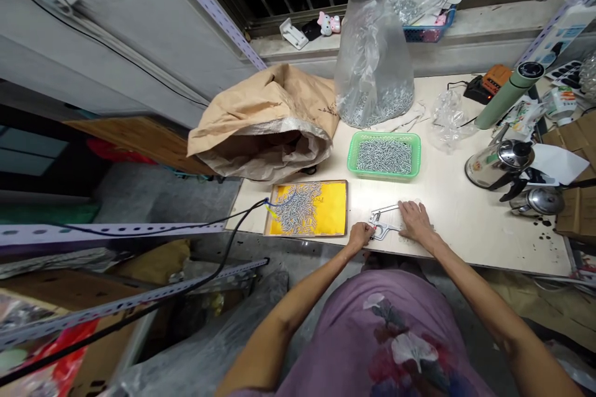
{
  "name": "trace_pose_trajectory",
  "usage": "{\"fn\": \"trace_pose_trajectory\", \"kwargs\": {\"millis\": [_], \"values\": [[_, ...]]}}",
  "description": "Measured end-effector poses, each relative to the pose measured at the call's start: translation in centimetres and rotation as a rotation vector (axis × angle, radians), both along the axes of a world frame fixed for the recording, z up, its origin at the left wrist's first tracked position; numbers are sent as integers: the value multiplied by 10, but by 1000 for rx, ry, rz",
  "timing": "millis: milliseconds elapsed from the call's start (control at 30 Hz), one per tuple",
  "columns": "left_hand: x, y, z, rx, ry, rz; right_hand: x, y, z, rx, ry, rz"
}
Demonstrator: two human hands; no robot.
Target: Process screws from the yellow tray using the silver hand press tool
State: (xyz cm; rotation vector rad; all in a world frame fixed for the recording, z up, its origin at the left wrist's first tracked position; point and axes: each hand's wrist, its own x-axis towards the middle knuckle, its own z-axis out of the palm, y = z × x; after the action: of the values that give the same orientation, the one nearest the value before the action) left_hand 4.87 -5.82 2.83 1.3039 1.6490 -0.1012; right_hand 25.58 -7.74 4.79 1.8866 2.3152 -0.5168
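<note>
A silver metal piece (384, 232) with two long arms, like a small frame or handle, lies on the table near its front edge. My left hand (360, 236) is closed in a pinch at its left end. Whatever sits between those fingertips is too small to make out; a bit of red shows beside them. Over the right ends of the arms rests my right hand (416, 221), thumb and fingers spanning and holding them. Left of my hands is a shallow tray (333, 208) with a yellow bottom, heaped with small metal screws or pins (295, 208).
Behind my hands stands a green basket (351, 155) of similar small metal parts. A large brown paper sack (274, 99) and a plastic bag of metal parts (375, 68) stand behind. To the right are a glass kettle (498, 164), a smaller pot (537, 203) and a green flask (507, 96).
</note>
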Motion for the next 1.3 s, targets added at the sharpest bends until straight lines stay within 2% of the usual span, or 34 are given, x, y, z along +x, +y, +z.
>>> {"fn": "trace_pose_trajectory", "kwargs": {"millis": [333, 533, 967, 1167, 1300], "values": [[1, -5, -5, -18, -20, 111, -7, -11, -3, 53, -80, 32], [1, -10, -7, 1, 3, 92, -8, -19, -7, 127, -54, -4], [0, -14, -5, -29, -25, 147, -13, -22, -17, 153, -17, -42], [4, -6, 1, -61, 81, 69, -8, -23, -19, 161, 26, -25], [0, -6, -3, -72, 60, 41, -2, -24, -21, 156, 70, 5]]}}
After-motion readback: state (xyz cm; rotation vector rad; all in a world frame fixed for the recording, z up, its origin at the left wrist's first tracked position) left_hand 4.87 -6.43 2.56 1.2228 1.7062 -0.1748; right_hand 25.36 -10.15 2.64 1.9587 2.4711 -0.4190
